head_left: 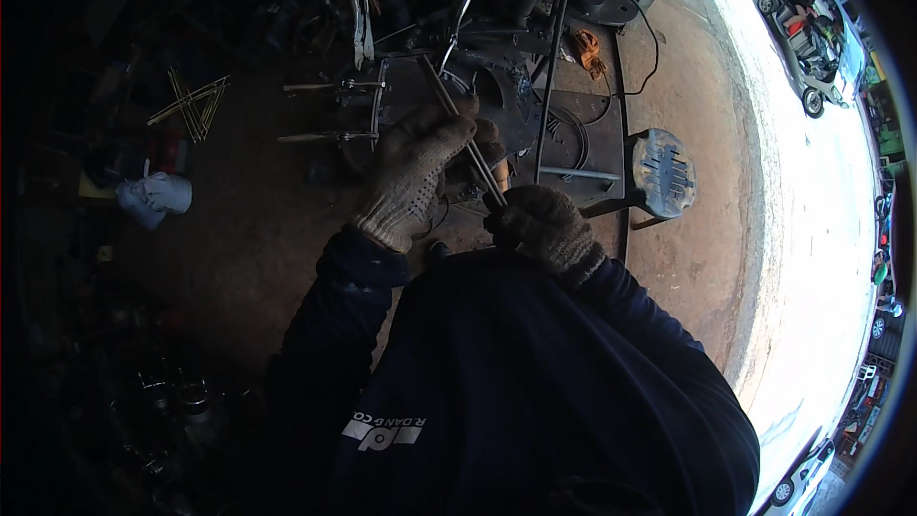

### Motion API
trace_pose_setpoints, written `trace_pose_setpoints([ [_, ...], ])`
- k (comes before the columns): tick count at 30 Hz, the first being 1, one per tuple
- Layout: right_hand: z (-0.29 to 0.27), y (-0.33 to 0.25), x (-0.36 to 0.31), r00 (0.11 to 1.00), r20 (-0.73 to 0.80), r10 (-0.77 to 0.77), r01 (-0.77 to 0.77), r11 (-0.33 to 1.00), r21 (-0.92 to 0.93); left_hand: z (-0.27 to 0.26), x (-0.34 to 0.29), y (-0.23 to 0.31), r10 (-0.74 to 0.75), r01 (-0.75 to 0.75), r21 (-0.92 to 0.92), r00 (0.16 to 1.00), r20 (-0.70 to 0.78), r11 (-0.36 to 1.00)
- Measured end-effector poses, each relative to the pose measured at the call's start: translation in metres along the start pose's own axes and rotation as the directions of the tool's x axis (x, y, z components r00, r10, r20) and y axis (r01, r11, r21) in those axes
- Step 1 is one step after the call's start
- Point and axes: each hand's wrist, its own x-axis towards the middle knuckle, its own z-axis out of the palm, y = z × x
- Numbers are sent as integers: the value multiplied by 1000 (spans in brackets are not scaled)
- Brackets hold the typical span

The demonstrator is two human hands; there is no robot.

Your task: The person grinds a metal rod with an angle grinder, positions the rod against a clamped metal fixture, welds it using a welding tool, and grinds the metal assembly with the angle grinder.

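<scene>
Two thin metal rods [487, 175] lie close together on a slant between my hands, their upper ends pointing away to the left. My left hand [411, 172], in a knitted work glove with dots, is closed around them partway along. Lower and to the right, my right hand [543, 227], gloved too, grips their near end. Beyond my hands is a dark metal work table [587, 96] covered with metal parts. Locking clamps [334, 87] and another clamp [330, 137] jut from its left side. Locking pliers [361, 29] stand further back.
A worn stool [666, 174] stands right of the table. An orange cloth [587, 53] and a coiled cable [570, 143] lie on the table. Crossed yellowish rods [196, 105] and a white bundle [158, 193] are at left. A vehicle [812, 33] is outside, far right.
</scene>
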Motion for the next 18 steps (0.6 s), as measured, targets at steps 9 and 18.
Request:
trace_pose_setpoints([
  [9, -3, 11, -8, 999, 23, -34, 33, 998, 56, -1, -1, -4, -47, 46, -17, 998, -50, 999],
  [18, -6, 15, 7, 997, 73, 30, -58, 906, 418, -14, -1, -6, -52, 40, -181, 997, -62, 983],
])
